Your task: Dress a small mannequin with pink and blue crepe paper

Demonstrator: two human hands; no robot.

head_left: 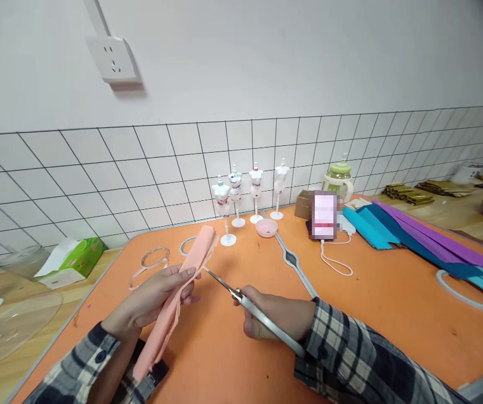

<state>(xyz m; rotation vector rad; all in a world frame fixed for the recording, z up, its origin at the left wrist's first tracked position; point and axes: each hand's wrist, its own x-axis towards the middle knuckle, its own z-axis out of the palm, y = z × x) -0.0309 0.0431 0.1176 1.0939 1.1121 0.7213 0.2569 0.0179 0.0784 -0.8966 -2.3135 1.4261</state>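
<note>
My left hand [163, 292] is closed round a long folded strip of salmon-pink paper [159, 339], which looks like crepe or tissue paper. The strip slants from my left sleeve up toward the middle of the table. My right hand [266, 311] grips a pair of scissors [262, 315] with pale handles. Their blades point up and left, the tips close to the paper's right edge beside my left fingers. Whether the tips touch the paper I cannot tell. Two rings [155, 256] lie past my left hand, and another ring is partly hidden behind the paper.
Behind my hands stand several small white mannequin stands [221, 193] and a pink bowl [266, 227]. A phone [324, 216] with a white cable, a green-lidded bottle [339, 178] and coloured paper strips [426, 238] are at right. A tissue pack [73, 261] sits left, off the orange tabletop [220, 359].
</note>
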